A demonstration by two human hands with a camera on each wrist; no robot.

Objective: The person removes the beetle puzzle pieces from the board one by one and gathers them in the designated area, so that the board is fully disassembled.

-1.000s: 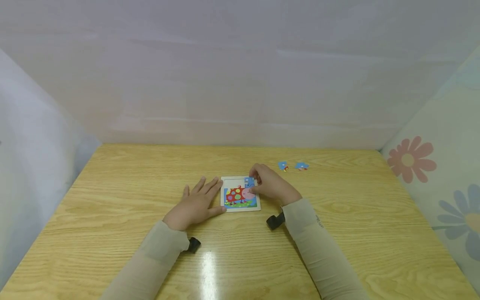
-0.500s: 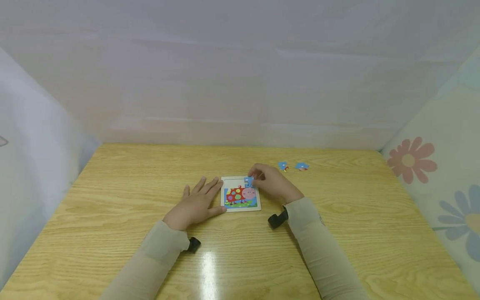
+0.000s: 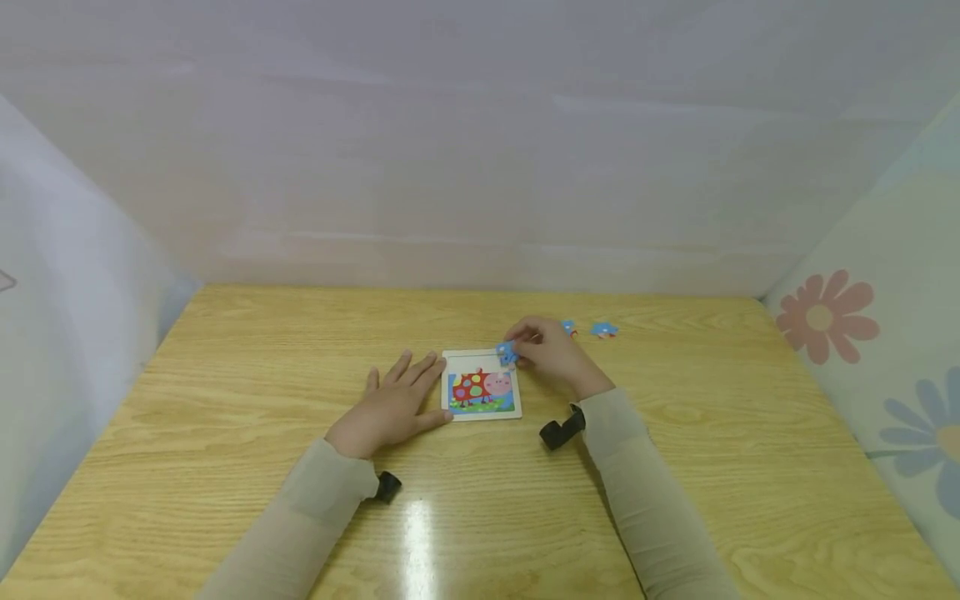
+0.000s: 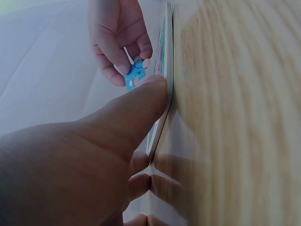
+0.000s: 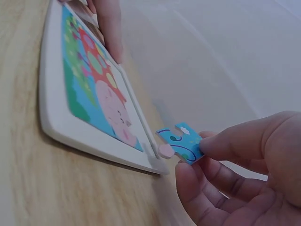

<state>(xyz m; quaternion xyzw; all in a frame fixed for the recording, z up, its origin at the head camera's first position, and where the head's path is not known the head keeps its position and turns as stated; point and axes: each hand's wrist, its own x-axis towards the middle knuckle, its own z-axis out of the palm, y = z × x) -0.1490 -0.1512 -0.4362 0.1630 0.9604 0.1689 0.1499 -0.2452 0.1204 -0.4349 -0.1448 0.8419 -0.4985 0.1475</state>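
A white-framed puzzle board (image 3: 483, 417) lies on the wooden table, its lower part filled with a picture of a spotted red bug with a pink face. Along its top runs a bare white strip. My left hand (image 3: 386, 414) rests flat with spread fingers, thumb and fingertips touching the board's left edge. Between thumb and fingers my right hand (image 3: 553, 354) pinches a blue puzzle piece (image 5: 183, 142) with a pink knob. It is held tilted just above the board's upper right corner, apart from the fitted pieces, as the right wrist view shows.
Two more blue puzzle pieces lie behind my right hand; the right one (image 3: 604, 330) shows fully, the left one (image 3: 570, 327) is partly covered. The wooden table (image 3: 480, 517) meets a pale cloth wall (image 3: 480, 167) at the back. A flowered cloth (image 3: 900, 350) hangs at the right.
My right hand has lifted the blue puzzle piece out of the board's upper right corner, moving slightly up and right and tilting it. My left hand stays where it was.
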